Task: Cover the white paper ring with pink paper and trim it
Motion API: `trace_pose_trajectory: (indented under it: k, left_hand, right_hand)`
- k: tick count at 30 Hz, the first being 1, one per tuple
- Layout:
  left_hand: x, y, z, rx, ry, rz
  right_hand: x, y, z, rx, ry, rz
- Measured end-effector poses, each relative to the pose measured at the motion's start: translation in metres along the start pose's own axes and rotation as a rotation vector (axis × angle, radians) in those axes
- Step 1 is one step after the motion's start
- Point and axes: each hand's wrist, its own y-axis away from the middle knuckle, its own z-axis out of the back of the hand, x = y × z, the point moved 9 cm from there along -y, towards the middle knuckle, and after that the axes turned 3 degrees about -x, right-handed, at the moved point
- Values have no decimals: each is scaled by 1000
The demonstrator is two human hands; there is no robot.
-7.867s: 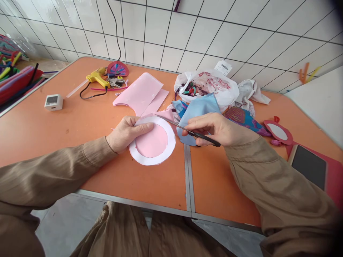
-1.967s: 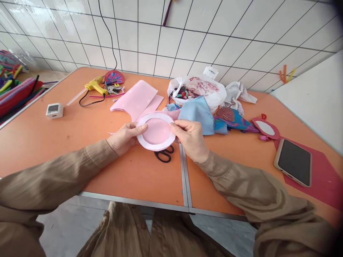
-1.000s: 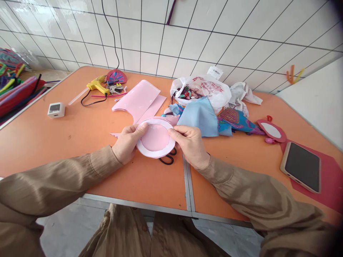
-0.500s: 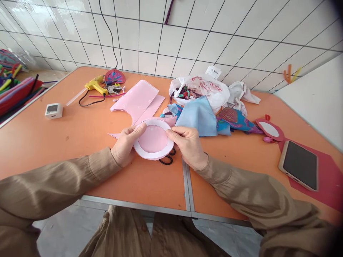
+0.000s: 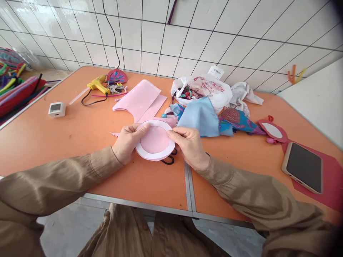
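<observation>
Between my hands is a white paper ring (image 5: 157, 156) lying against a round pink sheet (image 5: 154, 140), which shows through the ring's middle and along its lower edge. My left hand (image 5: 128, 141) grips the left side, its thumb flat on the ring. At the right rim, my right hand (image 5: 190, 144) pinches the ring and sheet between thumb and fingers. Black scissor handles (image 5: 169, 159) stick out from underneath, the blades hidden. Just beyond lie pink sheets (image 5: 139, 98), one with a curved cut-out edge.
At the back left are a yellow glue gun (image 5: 98, 85), keys (image 5: 116, 88) and a small white device (image 5: 56, 109). A plastic bag of trinkets (image 5: 211, 89) and blue cloth (image 5: 200, 117) lie behind my right hand. A phone (image 5: 304, 167) rests on red sheet material (image 5: 333, 178) at right.
The whole view has shifted slightly. My left thumb lies a little further over the ring's upper left; both hands keep their hold on the ring and pink sheet.
</observation>
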Motion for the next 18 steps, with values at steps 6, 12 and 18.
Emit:
trace_pose_trajectory:
  k: [6, 12, 18]
  left_hand:
    - [-3, 0, 1, 7, -41, -26]
    - [-11, 1, 1, -2, -100, -61]
    - [-8, -2, 1, 28, -67, -42]
  right_hand:
    - [0, 0, -1, 8, -9, -4]
    - [-1, 2, -5, 38, -20, -23]
    - [0, 2, -5, 40, -36, -14]
